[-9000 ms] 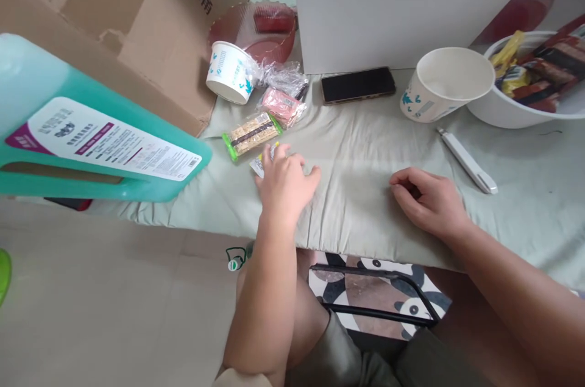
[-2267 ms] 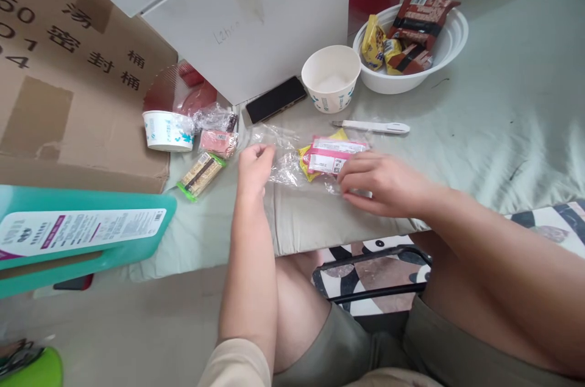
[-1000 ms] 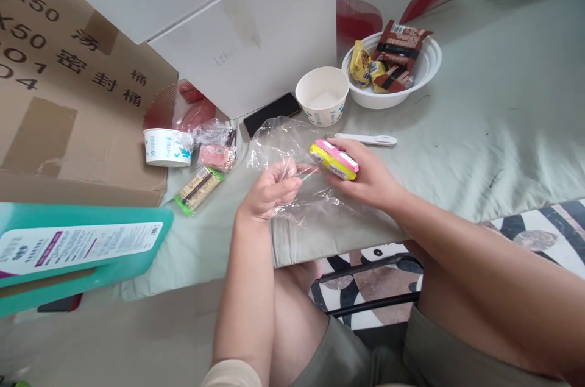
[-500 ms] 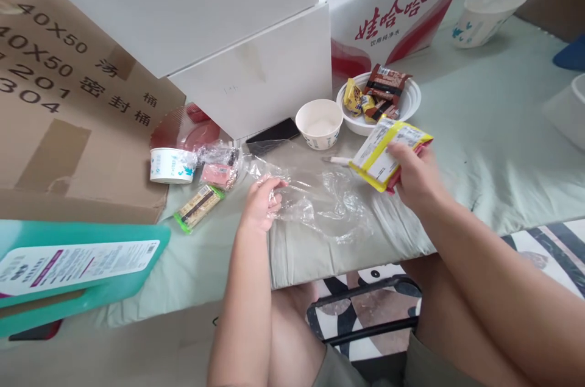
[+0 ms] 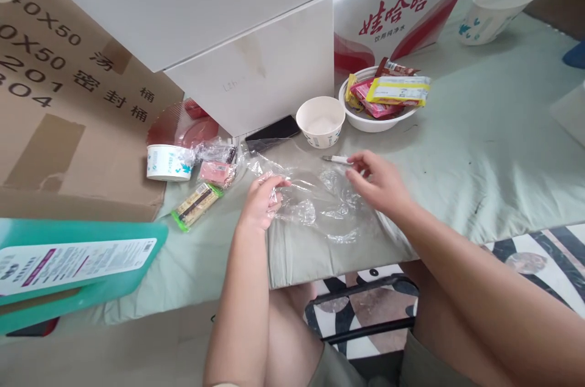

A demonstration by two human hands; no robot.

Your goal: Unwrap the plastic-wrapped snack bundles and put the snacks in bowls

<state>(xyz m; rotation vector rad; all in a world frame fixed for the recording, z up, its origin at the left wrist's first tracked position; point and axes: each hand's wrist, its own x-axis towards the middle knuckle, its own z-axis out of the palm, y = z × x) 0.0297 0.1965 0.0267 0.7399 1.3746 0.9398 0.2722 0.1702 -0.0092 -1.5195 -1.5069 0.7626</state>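
My left hand (image 5: 262, 201) is closed on the left part of a clear plastic bag (image 5: 315, 198), which spreads crumpled over the cloth. Over the bag's right side, my right hand (image 5: 377, 180) holds nothing, its thumb and fingers apart. Its fingertips are near a small white-handled tool (image 5: 338, 159); whether they touch it I cannot tell. Behind it, a white bowl (image 5: 375, 125) is heaped with snack packets, a yellow-and-white packet (image 5: 400, 90) on top. An empty paper bowl (image 5: 321, 122) stands to its left.
Left of the bag lie a green-ended snack bar (image 5: 197, 205) and a pink packet (image 5: 217, 173), beside an upside-down paper bowl (image 5: 169, 163). A dark phone (image 5: 274, 131) lies against stacked white boxes (image 5: 256, 64). A teal container (image 5: 82, 271) fills the left front; another paper bowl (image 5: 496, 12) is far right.
The yellow-and-white packet has gone from my right hand into the white bowl. My right hand has moved left and opened over the plastic bag. My left hand keeps its hold.
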